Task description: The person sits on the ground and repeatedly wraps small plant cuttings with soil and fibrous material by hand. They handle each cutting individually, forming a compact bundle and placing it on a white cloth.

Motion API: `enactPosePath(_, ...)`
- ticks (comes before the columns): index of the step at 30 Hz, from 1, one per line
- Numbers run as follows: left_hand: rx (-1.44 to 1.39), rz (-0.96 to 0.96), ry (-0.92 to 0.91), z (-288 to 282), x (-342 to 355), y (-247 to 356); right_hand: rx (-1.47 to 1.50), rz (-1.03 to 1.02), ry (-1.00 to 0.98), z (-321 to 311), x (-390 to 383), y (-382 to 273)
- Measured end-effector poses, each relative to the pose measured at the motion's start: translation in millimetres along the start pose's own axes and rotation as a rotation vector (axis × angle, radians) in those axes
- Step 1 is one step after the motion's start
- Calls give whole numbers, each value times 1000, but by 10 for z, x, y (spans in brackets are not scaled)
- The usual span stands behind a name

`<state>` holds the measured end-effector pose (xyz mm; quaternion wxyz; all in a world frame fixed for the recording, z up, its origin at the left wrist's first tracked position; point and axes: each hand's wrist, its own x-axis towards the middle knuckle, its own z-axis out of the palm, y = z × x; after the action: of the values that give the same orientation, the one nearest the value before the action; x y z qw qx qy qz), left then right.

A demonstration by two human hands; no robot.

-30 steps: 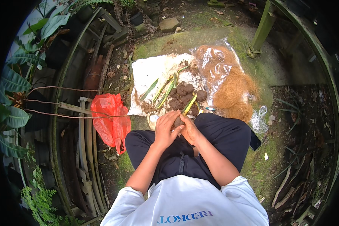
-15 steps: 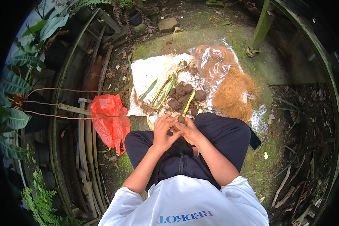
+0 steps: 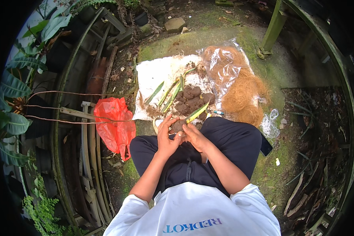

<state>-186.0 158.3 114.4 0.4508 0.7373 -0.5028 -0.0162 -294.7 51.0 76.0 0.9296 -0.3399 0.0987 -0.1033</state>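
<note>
Where the mossy ground (image 3: 259, 74) spreads out in front of the crouching person, a white sheet (image 3: 157, 76) lies flat on it, and this is the largest thing within reach. Beside the sheet, to the person's right, a clear plastic bag (image 3: 224, 65) lies open with a heap of orange-brown fibre (image 3: 244, 92) spilling from it toward the knee. To the left of the sheet a crumpled red plastic bag (image 3: 114, 126) hangs from thin canes, just beside the person's left thigh. On the near half of the sheet sit several dark soil clumps (image 3: 192, 98), close together and touching one another, with long green leaves (image 3: 173, 92) lying slantwise across and beside them; one yellow-green leaf (image 3: 197, 113) points down toward the hands. A tangle of white string (image 3: 270, 124) lies on the ground past the right knee. The left hand (image 3: 167, 137) and the right hand (image 3: 194, 135) meet over the lap at the near edge of the sheet, fingers curled and closed around a small ball of soil (image 3: 178, 126) held between them, the left fingers reaching up over its side and the right hand pressing in from the other side. The ball sits just short of the other clumps, near them, though whether it touches them cannot be told.
</note>
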Motion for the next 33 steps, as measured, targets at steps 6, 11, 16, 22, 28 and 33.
enactPosePath(6, 115, 126, -49, -46, 114, 65, -250, -68, 98, 8, -24, -27)
enactPosePath(11, 78, 202, -57, 93, 76, -22, -285, -163, 249, -111, 56, 171)
enactPosePath(16, 81, 223, -55, 194, 41, -68, -422, -201, 267, -116, 58, 46)
enactPosePath(22, 46, -33, -11, 137, -75, 22, -627, -331, 233, -17, 98, -68)
enactPosePath(28, 2, -79, -40, 227, -125, -95, -576, 55, 203, -121, 131, 29)
enactPosePath(33, -101, -159, 90, 234, -8, -220, -460, -161, 244, -133, 171, 107)
